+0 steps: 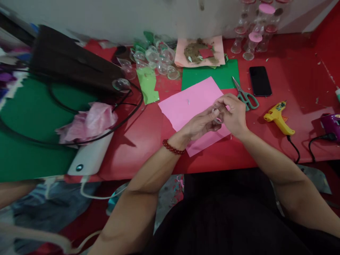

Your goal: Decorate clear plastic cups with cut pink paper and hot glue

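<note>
My left hand [201,124] and my right hand [233,112] meet above a pink paper sheet [191,105] on the red table [138,141]. Both hands pinch a small pale piece [216,116] between their fingertips; it is too small to name. A red bead bracelet [172,148] circles my left wrist. Teal-handled scissors [246,95] lie just right of my right hand.
A yellow glue gun [278,117] and a black phone [260,80] lie at right. Green paper [209,76], clear plastic cups [156,58], a peach sheet with brown moss [199,51] and small jars [252,35] sit behind. A black bag [69,62], pink tissue [89,120] and white power bank [89,157] are left.
</note>
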The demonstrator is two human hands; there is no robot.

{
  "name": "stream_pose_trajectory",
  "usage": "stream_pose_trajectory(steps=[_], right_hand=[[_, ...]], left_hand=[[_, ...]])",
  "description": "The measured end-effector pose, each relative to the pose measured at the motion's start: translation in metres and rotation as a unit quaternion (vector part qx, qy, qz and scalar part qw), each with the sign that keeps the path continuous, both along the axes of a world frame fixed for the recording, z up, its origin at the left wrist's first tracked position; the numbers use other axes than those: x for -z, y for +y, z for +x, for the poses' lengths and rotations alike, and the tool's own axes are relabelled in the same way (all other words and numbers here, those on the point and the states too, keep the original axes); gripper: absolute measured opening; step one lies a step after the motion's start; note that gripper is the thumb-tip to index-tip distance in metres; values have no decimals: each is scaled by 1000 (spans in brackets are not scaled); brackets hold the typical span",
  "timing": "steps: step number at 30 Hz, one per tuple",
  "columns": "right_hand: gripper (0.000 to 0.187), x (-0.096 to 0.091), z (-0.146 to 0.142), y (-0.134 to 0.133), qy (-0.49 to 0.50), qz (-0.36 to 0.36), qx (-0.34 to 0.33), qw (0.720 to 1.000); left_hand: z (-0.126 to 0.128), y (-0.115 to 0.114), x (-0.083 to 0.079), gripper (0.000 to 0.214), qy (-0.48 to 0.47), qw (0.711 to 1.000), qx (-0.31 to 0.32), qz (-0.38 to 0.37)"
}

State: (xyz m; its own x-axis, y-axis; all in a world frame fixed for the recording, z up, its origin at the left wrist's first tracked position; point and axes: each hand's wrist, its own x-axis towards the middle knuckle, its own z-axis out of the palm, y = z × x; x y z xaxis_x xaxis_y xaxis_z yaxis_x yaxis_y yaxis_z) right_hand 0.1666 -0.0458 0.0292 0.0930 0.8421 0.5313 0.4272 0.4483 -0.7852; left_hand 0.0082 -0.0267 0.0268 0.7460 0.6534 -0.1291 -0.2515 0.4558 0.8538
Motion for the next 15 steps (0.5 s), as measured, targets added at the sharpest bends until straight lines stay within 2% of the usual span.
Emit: stream_pose_trajectory(steps=[8, 11, 15], right_hand=[[24, 1, -3, -2, 65, -44, 25, 997], [28, 0, 0, 0, 107, -64, 50, 991], [40, 0, 9, 5, 112, -49, 67, 990]], left_hand=[[3, -2, -2, 52, -10, 1000, -1, -29], [4, -7, -6, 53, -5, 1000, 0, -13], [2, -8, -7, 53, -17, 1000, -2, 23]])
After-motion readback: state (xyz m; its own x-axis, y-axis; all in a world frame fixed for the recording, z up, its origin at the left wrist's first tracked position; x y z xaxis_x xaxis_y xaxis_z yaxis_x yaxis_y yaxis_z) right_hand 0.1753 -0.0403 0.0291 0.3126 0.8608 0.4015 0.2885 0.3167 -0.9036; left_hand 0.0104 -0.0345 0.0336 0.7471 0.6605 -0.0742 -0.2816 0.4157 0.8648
